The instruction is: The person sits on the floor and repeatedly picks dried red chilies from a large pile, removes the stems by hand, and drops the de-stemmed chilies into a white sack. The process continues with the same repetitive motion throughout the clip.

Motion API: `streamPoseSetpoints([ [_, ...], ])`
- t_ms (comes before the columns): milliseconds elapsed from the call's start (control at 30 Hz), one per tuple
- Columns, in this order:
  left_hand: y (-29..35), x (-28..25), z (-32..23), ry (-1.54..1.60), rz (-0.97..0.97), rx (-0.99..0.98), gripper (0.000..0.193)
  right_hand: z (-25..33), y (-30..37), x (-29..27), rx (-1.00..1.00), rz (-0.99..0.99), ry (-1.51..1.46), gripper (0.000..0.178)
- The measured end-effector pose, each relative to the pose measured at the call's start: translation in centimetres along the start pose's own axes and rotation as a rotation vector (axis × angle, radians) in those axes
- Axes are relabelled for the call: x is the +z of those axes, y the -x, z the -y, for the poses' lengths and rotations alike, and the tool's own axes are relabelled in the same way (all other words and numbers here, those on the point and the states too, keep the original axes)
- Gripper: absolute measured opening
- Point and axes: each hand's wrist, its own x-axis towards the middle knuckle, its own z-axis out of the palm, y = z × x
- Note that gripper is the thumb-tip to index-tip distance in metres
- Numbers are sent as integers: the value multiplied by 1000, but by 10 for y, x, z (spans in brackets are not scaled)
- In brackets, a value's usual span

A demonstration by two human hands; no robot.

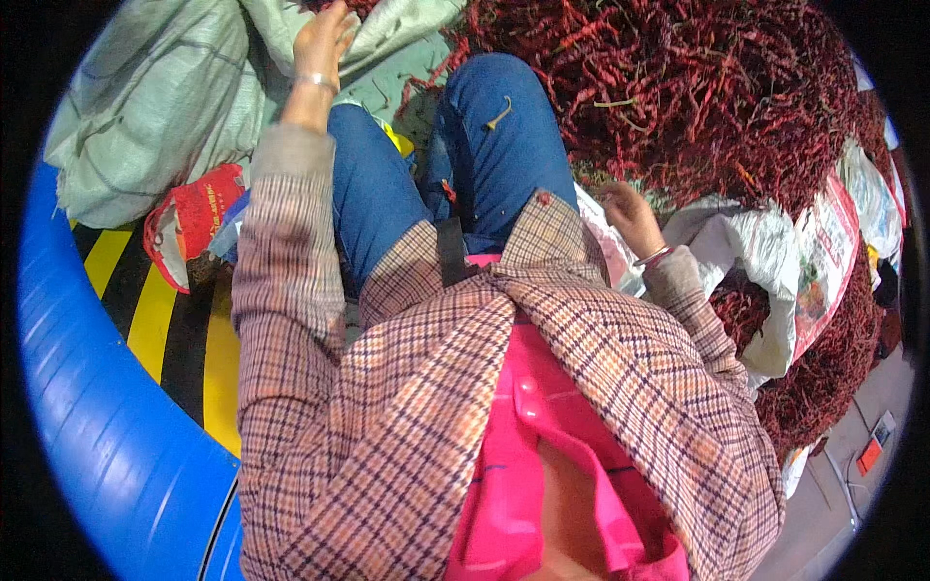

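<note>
My left hand (pixel 323 44) reaches far forward over the mouth of a pale woven sack (pixel 383 29), its fingers stretched out and apart. Some red dried chillies show inside that sack, just beyond the fingertips. Close to the near edge of a large heap of dried red chillies (pixel 678 97) is my right hand (pixel 630 218). Its fingers are curled in, and whatever they hold, if anything, is too small and blurred to make out. A loose chilli stem (pixel 500 113) lies on my right knee, and a small red chilli piece (pixel 449 191) sits between my thighs.
A full pale green sack (pixel 160 107) stands at the left, with a red packet (pixel 199 218) beside it. A blue curved rim (pixel 107 416) borders a black-and-yellow striped surface (pixel 155 300). White printed bags (pixel 823 261) and more chillies (pixel 823 358) lie at the right.
</note>
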Motion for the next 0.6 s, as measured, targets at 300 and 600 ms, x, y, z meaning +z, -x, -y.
streamPoseSetpoints([
  [300, 203, 39, 9, -1085, 694, 148, 32, -27, 29, -23, 121, 177, 840, 27],
  [600, 191, 47, 28, -1347, 1023, 397, 14, 27, -9, 1, -292, -160, 479, 19],
])
